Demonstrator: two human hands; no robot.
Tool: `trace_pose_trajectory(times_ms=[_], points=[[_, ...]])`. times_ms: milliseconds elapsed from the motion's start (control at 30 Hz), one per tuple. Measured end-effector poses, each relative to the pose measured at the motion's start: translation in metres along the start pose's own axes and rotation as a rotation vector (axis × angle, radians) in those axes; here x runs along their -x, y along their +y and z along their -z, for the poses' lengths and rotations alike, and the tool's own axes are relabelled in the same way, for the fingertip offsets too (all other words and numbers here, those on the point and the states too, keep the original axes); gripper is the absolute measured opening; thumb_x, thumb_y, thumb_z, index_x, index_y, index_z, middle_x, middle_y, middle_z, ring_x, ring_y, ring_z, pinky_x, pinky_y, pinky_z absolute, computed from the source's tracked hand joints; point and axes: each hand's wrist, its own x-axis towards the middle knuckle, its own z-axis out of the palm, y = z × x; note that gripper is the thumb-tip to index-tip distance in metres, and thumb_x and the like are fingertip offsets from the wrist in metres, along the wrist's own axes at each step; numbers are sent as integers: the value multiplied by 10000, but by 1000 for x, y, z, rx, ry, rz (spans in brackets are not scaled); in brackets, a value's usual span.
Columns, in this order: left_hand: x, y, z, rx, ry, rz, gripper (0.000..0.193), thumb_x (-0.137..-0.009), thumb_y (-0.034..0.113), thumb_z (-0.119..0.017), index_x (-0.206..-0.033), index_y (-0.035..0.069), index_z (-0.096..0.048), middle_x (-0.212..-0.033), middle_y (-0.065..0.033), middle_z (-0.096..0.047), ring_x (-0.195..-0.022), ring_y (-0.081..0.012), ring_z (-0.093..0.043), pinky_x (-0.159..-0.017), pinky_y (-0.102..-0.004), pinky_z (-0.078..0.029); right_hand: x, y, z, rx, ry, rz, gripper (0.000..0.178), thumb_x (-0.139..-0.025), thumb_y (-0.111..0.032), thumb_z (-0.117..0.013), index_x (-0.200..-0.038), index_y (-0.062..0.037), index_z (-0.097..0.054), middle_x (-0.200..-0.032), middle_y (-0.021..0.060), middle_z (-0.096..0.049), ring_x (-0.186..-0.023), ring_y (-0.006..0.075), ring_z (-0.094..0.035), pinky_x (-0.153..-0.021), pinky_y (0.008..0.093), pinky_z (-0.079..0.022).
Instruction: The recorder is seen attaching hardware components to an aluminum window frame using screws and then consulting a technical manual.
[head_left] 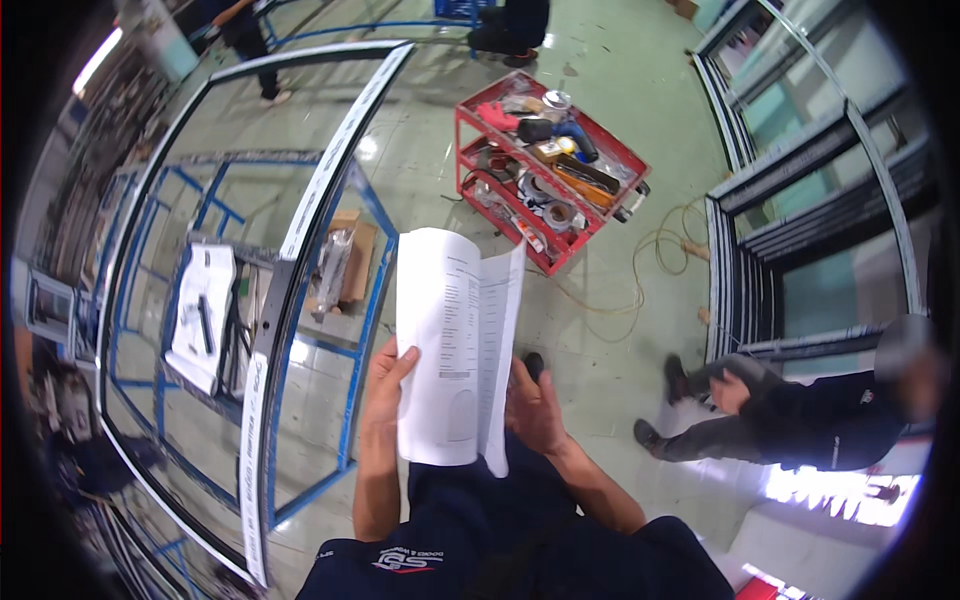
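Both forearms (378, 480) reach forward, left fingers (406, 361) gripping, right fingers (547, 396) partly hidden.

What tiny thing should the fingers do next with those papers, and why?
Maybe the right fingers could gently straighten the papers: they look bent, with the right-hand page angled away, and the left fingers already hold the left edge.

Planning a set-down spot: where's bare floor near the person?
Green floor shows bare between the right hand and the co-worker's shoes, and between the red cart and the large white-edged frame at left. Crowded: both cart shelves, heaped with loose items, and the strip right of the cart, where a yellowish hose loops toward the stacked frames.
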Motion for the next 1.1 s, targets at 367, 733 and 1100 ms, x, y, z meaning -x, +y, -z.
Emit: trace_pose_trajectory(times_ms=[367,733,1100], points=[[105,25,110,19,333,-236,397,-876,114,-671,-1224,-64,-606,-1078,-109,-708,-926,-157,-680,-847,-282,-523,-52,45,-11,578,190,88,672,-813,33,-658,-1415,-1,-361,-1199,122,-603,-1093,190,-595,-943,324,-478],[131,-18,144,553,411,-479,470,-972,215,-475,-1371,-34,-468,-1254,-184,-622,-1073,-292,-653,-938,-411,-529,-75,24,-39,1238,-167,425,383,-886,40,-597,-1264,-25,-606,-1042,185,-659,-981,244,-668,-843,321,-508],[84,-17,107,64,603,-472,380,-963,120,-595,-1311,-26,-549,-1184,-98,-674,-1000,-152,-655,-899,-273,-499,-84,59,-97,1275,51,618,309,-811,-193,-778,-1023,12,-687,-864,154,-667,-792,252,-674,-704,330,-508]])
